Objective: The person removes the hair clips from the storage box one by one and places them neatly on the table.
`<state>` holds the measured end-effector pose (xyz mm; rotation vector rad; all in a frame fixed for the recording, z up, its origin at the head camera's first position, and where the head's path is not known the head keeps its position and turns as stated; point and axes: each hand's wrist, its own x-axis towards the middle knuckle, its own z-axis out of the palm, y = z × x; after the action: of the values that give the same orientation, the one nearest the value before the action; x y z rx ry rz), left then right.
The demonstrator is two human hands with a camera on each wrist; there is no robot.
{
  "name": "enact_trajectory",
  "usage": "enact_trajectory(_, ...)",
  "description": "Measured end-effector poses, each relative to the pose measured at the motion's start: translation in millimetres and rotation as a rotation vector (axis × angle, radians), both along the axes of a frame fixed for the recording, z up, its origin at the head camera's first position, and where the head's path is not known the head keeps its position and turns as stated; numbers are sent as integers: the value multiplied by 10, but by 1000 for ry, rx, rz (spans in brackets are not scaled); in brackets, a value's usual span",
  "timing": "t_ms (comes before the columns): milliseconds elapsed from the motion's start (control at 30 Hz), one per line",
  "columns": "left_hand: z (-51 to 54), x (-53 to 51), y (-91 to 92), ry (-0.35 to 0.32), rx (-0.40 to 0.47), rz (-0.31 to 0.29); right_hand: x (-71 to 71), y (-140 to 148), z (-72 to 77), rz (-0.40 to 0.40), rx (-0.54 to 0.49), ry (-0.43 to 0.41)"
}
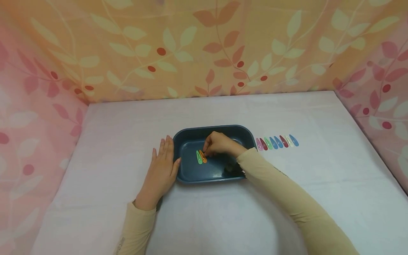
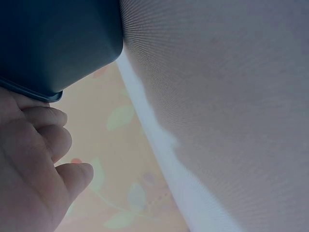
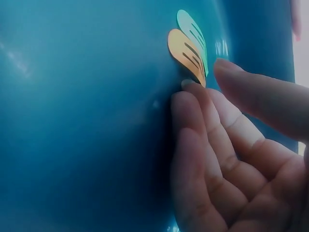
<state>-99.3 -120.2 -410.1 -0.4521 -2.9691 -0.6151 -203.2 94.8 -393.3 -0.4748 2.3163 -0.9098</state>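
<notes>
A dark blue rectangular tray (image 1: 188, 177) lies on the white cloth. Inside it are a green snap hair clip (image 1: 199, 157) and an orange snap hair clip (image 1: 203, 156), side by side. My right hand (image 1: 220, 143) reaches into the tray, its fingertips at the narrow end of the orange clip; the right wrist view shows the thumb (image 3: 256, 94) apart from the fingers. Against the tray's left side rests my left hand (image 1: 162, 170), fingers extended and thumb at the rim. In the left wrist view, its fingers (image 2: 53, 140) lie beside the tray's outer wall (image 2: 72, 43).
To the right of the tray, several snap hair clips (image 1: 276, 142) in pink, red, green, blue and cream stand in a slanted row on the cloth (image 1: 318, 170). A leaf-patterned curtain (image 1: 204, 46) borders the table at the back and both sides.
</notes>
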Motion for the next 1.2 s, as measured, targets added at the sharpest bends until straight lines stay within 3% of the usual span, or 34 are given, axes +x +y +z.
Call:
enact_trajectory(533, 5, 4, -4, -10, -4, 3, 8, -68, -72, 27, 121, 145)
enact_trajectory(967, -6, 1, -3, 1, 4, -1, 24, -69, -15, 9, 92, 93)
enact_trajectory(1200, -2, 4, -2, 1, 10, -4, 13, -37, -14, 44, 66, 100)
